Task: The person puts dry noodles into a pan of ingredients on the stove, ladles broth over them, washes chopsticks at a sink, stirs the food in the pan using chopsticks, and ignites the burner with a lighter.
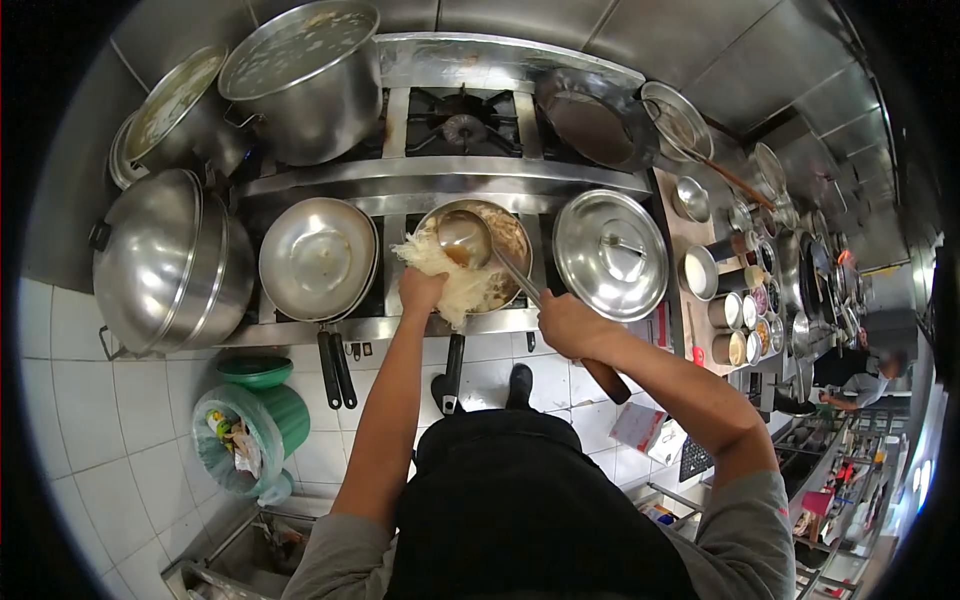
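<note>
While the left grip (422, 288) is clutching noodles (468, 294) at the skillet (513, 236) (apparently adding them), the right grip (573, 326) is holding the ladle (518, 275), next likely needing steadiness.

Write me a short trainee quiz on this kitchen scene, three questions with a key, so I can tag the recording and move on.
1. Multiple choice: what does the right hand hold?
A) tongs
B) a ladle
C) a whisk

2. True or false: the green bin has rubbish in it.

3. Fill the gap: the ____ is on the pale strands at the edge of the pan.

Key:
1. B
2. True
3. left hand
</note>
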A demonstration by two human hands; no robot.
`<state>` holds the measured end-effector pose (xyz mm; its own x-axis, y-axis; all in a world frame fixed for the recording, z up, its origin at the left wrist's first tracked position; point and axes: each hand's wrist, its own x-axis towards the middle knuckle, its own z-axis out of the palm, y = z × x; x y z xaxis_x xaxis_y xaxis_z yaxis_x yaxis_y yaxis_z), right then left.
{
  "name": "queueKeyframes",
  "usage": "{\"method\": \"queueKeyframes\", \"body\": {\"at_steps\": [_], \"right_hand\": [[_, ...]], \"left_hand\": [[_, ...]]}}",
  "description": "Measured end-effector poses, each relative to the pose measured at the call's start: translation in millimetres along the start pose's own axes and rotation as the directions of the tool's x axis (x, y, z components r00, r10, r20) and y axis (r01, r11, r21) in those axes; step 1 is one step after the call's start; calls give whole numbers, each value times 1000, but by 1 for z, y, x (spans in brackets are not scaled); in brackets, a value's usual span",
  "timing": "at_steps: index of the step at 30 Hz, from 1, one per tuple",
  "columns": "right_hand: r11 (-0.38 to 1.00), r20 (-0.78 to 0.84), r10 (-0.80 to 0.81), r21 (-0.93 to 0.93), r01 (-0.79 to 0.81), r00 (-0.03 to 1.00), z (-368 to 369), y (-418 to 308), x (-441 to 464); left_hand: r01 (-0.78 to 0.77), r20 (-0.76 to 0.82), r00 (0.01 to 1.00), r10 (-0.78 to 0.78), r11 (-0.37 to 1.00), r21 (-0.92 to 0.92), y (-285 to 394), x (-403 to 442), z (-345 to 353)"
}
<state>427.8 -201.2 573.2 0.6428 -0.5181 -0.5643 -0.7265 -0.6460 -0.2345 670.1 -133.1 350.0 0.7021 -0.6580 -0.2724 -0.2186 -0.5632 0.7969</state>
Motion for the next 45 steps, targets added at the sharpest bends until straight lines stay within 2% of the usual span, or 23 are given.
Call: {"method": "queueKeyframes", "body": {"at_steps": [4, 6, 7, 11, 13, 15, 17, 20, 22, 25, 29, 33, 36, 39, 42, 45], "right_hand": [[999, -68, -50, -2, 50, 996, -28, 12, -14], [999, -92, -51, -6, 51, 994, -35, 17, -26], [1000, -77, -9, 1, 9, 997, -44, 15, -33], [996, 12, -78, 47, 77, 997, -54, 22, -40], [994, 54, -18, 104, 12, 998, -52, 20, -37], [999, 176, -17, -32, 23, 984, -63, 2, -39], [996, 239, -1, -91, 23, 971, -67, -9, -35], [998, 238, 60, -27, -55, 970, -60, -9, -22], [981, 225, 158, 78, -180, 961, -51, -6, -13], [960, 277, 216, 116, -256, 936, -45, -13, -11], [966, 161, 137, 197, -168, 977, -46, 3, -12], [989, 131, 50, 133, -67, 990, -64, 7, -34], [962, 213, 122, 215, -169, 969, -78, 4, -46], [965, 266, 119, 196, -175, 957, -70, 8, -40], [945, 303, 116, 261, -199, 946, -51, 16, -24], [944, 271, 166, 235, -233, 948, -41, -1, -27]], "left_hand": [[59, 15, 998, -58, 998, -22, -11, 4, 4], [50, -21, 999, -49, 998, 34, -15, 7, 7], [46, -37, 998, -44, 997, 61, -14, 6, 8], [43, -24, 999, -41, 996, 84, -1, 1, 2], [64, -53, 997, -58, 992, 112, 2, 0, 4], [73, -61, 996, -68, 995, 69, 4, -2, 5], [71, -57, 996, -68, 996, 54, 14, -6, 4], [56, -59, 997, -51, 995, 79, 30, -9, 0], [37, -69, 997, -29, 993, 111, 34, -8, 1], [59, -108, 993, -41, 984, 170, 46, -10, 4], [37, -68, 997, -24, 980, 196, 40, 1, 4], [78, -64, 996, -67, 979, 188, 39, -1, -11], [75, -65, 996, -63, 975, 211, 42, -3, -9], [54, -41, 998, -45, 963, 266, 44, 1, -7], [50, -61, 998, -35, 962, 270, 46, 2, -4], [-4, -43, 999, 18, 950, 311, 58, -3, 5]]}}
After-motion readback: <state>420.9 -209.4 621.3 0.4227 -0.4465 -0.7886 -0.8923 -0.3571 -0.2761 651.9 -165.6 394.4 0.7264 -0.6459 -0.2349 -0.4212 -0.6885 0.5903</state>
